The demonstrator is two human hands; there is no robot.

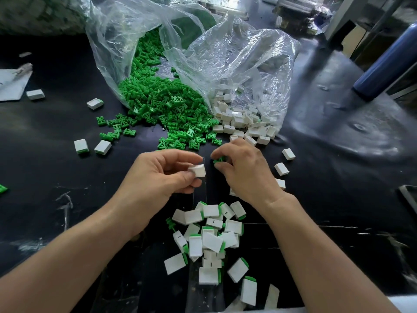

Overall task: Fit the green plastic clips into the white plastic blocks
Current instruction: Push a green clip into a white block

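Left hand [162,175] pinching a white block [198,171]; right hand [244,170] gripping a green clip [219,159], held just apart above the black table [56,168]

Mostly hidden under right hand [244,170] fingers [230,150]: green plastic clip [219,159]. Cut off at left edge: green plastic piece [3,189].

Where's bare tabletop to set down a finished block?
Free: black table left of the left hand, this side of the two stray blocks; also right of the right forearm, past the loose blocks. Crowded: finished pile between the forearms, green clips and bagged white blocks ahead.
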